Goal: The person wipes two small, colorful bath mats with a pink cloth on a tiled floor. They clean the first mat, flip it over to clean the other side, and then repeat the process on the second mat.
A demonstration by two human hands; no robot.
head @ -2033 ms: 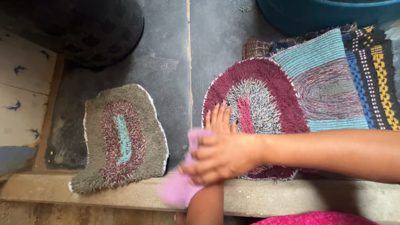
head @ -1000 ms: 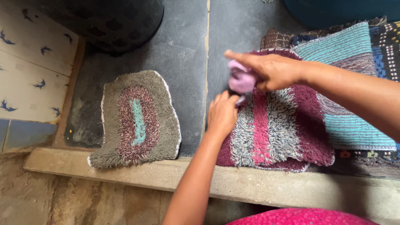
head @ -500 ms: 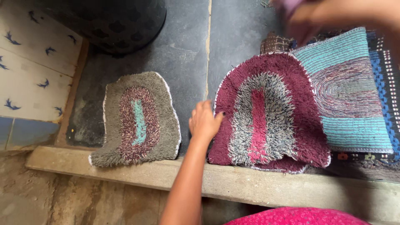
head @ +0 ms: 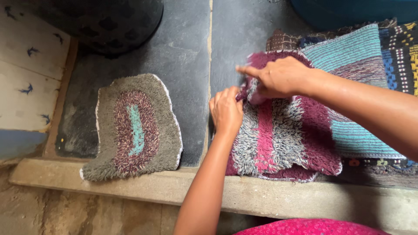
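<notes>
- Head view: a maroon mat (head: 283, 139) with a grey shaggy ring and a pink centre stripe is seen on a dark stone slab (head: 183, 52), its near edge at the concrete ledge (head: 130, 187).
- Its long axis is laid from the ledge toward the far side, the pink stripe pointing away from the person.
- The mat's far left edge is pinched by the left hand (head: 226, 111).
- The right hand (head: 278, 78) is closed on the mat's far end, which is lifted and folded over.
- A grey mat (head: 133, 126) is laid flat to the left, apart.
- A teal mat (head: 348, 65) is partly covered by the maroon one.
</notes>
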